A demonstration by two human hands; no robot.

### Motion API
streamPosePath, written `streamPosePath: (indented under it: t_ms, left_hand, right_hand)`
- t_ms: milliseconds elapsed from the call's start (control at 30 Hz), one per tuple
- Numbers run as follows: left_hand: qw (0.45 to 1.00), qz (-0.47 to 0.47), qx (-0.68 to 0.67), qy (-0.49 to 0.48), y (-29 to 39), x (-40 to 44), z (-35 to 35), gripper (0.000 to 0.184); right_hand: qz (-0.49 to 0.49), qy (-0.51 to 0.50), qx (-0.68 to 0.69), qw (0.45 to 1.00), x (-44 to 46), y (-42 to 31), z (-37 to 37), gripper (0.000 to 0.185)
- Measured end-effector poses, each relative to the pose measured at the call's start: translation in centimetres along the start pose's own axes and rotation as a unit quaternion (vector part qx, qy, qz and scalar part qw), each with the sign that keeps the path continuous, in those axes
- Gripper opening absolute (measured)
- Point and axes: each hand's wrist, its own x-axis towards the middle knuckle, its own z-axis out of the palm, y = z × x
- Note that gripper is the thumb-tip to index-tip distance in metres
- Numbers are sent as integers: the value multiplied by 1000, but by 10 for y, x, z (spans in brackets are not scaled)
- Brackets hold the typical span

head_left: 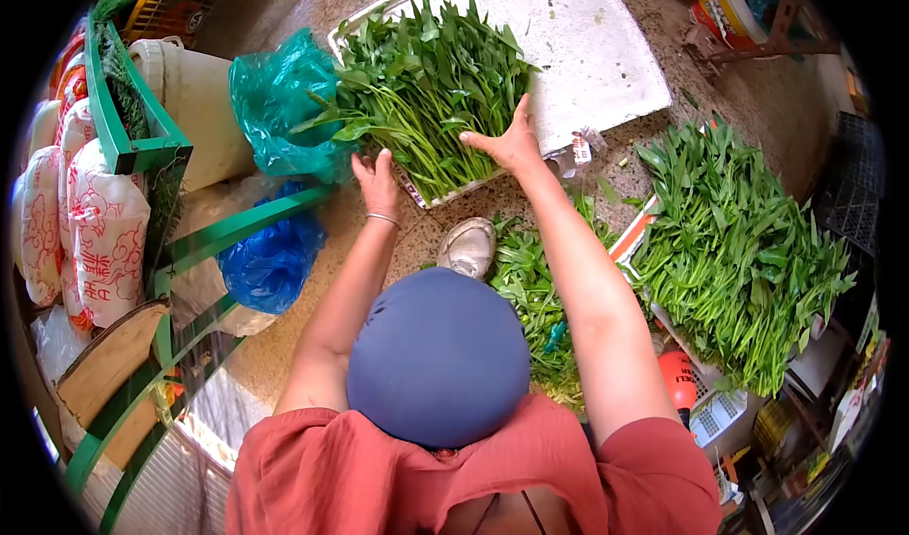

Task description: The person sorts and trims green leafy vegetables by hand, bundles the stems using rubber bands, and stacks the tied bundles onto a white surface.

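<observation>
Long-stemmed, leafy green vegetables (440, 85) lie in a loose pile at the upper centre of the frame, on a white foam board (601, 43). The right hand (514, 144) rests against their right side, its grip open, thumb and fingers spread wide. The left hand (381, 187) is just beside their lower left edge, its grip also open; whether it touches the stems is unclear. Left of the pile sits a crumpled, translucent teal plastic bag (284, 99), with a shiny blue plastic bag (275, 256) below it. A white plastic bucket (194, 109) stands at upper left, behind a green metal frame (121, 147). A larger heap of leafy greens (743, 241) fills the right of the frame.
</observation>
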Motion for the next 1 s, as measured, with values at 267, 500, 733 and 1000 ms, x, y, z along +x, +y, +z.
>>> streamPosePath:
  t_ms: [267,500,733,1000]
  left_hand:
    - [963,69,120,-232,21,4,37,69]
    - [896,127,381,-186,2,41,41,71]
    - [981,47,98,-163,24,-5,30,82]
    - [977,9,85,-193,21,7,-24,52]
  right_hand:
    - [34,-99,-206,973,-12,-41,16,87]
    - [19,-122,-178,976,-21,-50,3,96]
    - [27,-72,-98,992,-56,-36,-20,101]
    - [-43,45,-23,998,-118,29,-45,59]
